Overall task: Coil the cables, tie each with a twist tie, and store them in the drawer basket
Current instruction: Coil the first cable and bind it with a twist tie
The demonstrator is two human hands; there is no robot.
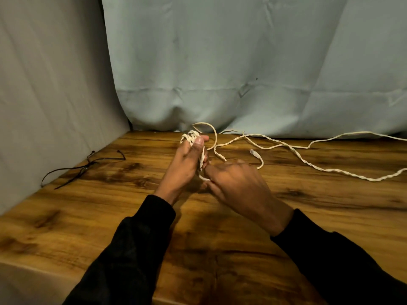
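A long white twisted cable [293,148] lies across the wooden table [110,216], trailing off to the right. Part of it is wound in several loops around my left hand [187,164], which is raised with the thumb pressing the loops at the top. My right hand [235,183] is just to the right and lower, fingers curled, pinching a strand of the same cable below the coil. The cable's clear plug end [253,153] rests on the table behind my right hand. Black twist ties [88,166] lie at the left.
A grey cloth hangs along the left side and a pale blue cloth [242,62] hangs behind the table. The table's front left corner [6,263] is near. No drawer or basket is in view.
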